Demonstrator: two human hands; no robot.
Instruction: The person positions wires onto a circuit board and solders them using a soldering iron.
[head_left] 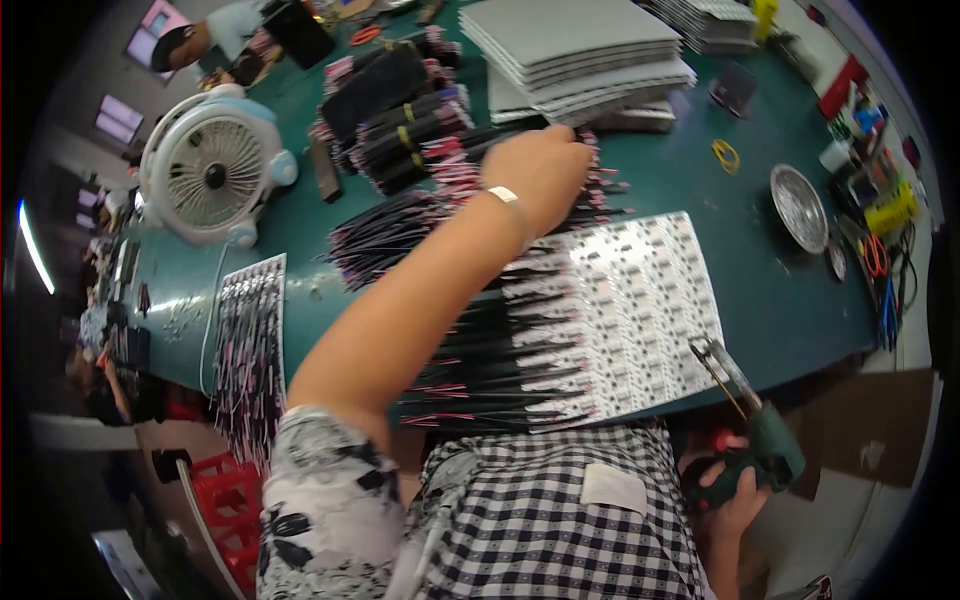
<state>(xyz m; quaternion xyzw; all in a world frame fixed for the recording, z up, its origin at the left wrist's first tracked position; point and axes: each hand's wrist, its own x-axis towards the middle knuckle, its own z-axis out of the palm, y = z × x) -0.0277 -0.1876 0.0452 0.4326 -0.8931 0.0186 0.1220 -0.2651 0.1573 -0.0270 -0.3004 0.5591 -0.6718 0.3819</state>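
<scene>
Head: right hand (738,503) beyond edge of green table (785,300)

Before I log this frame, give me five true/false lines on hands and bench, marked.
1. The right hand holds a green tool. True.
2. The left hand is down by the apron. False: it is out over the table, near red-and-white wire ends.
3. The metal bowl is right of the white sheet. True.
4. The fan is at the table's right. False: left.
5. Boards are stacked beyond the sheet. True.
</scene>
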